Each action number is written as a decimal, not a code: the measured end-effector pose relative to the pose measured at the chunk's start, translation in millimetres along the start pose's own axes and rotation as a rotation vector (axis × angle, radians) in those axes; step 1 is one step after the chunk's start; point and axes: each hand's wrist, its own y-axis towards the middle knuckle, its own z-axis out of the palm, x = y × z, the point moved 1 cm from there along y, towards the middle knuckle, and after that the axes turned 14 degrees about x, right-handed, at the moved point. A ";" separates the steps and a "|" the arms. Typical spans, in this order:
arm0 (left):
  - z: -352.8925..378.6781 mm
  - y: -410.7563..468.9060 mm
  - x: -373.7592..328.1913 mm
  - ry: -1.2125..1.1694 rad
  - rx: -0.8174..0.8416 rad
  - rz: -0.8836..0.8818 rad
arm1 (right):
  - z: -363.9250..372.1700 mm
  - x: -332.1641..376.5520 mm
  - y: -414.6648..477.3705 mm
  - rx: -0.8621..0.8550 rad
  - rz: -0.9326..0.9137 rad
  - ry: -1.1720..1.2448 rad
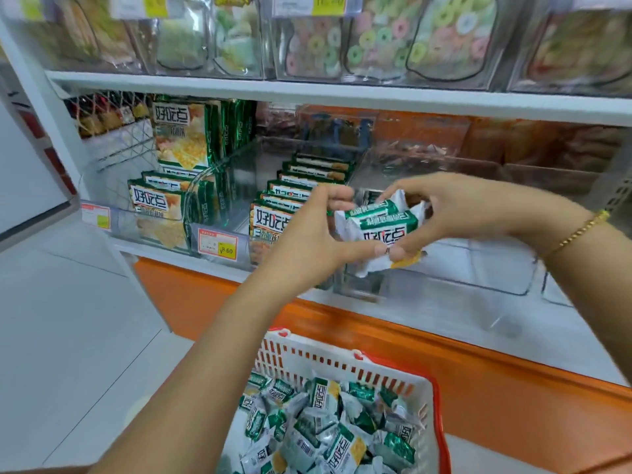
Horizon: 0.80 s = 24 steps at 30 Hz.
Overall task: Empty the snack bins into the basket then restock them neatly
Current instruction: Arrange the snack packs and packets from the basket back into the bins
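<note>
Both hands hold a small stack of white-and-green snack packets (379,227) over a clear plastic bin (455,265) on the lower shelf. My left hand (307,241) grips the stack's left side, fingers curled over the top and thumb underneath. My right hand (441,213) pinches its right side from above. Below, a white basket with a red rim (342,362) holds several loose packets of the same kind (328,425). The clear bin looks nearly empty behind the hands.
Green boxed biscuits (184,131) fill the bins to the left, with price tags (217,243) on the fronts. Clear tubs of ring candy (376,39) line the upper shelf. An orange base panel (478,388) runs under the shelf. White floor lies to the left.
</note>
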 end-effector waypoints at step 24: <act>65.6 142.5 70.2 0.723 0.642 -0.258 | -11.6 -187.8 129.5 -0.403 0.735 0.143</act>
